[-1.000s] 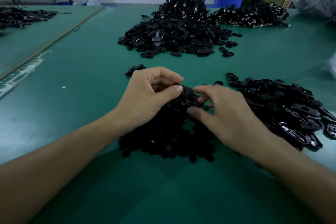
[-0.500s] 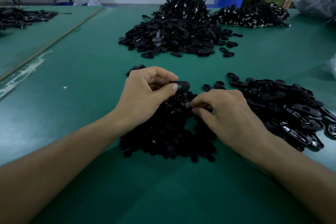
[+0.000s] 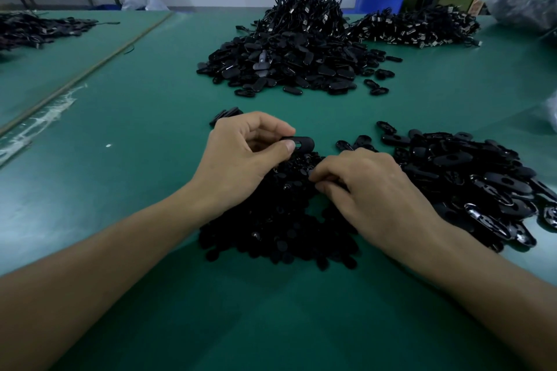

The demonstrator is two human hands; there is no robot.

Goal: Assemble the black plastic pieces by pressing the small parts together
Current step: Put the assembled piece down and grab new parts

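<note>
Work table (image 3: pixel 114 187), green surface, running from the near edge to the far wall. Item 1: heap of small black parts (image 3: pixel 271 229), low and dense, at centre, lying under both wrists. Item 2: left hand (image 3: pixel 241 159), at 11 o'clock over that heap, thumb and curled forefinger clamped on one oval black piece (image 3: pixel 303 144), slotted, held flat just above the heap's far edge. Item 3: right hand (image 3: pixel 373 190), at 2 o'clock on the heap, fingers curled and fingertips (image 3: pixel 321 173) drawn together in the small parts; whether a part sits between them cannot be told, the spot being too dark. Item 4: pile of oval shells (image 3: pixel 470 181), glossy, spread at 3 o'clock of the hands, touching the right wrist's side. Item 5: short stack of black pieces (image 3: pixel 226 114), just beyond the left knuckles at 12 o'clock. Item 6: large mound of oval pieces (image 3: pixel 289 63), well apart at 12 o'clock, topped by a tangle of black cords (image 3: pixel 304 9). Item 7: second cord pile (image 3: pixel 422 28), with pale metal ends, at 1 o'clock. Item 8: dark pile (image 3: pixel 36 30) on the adjoining table at 10 o'clock. Item 9: blue bin (image 3: pixel 380 0), far at 1 o'clock, off the table
</note>
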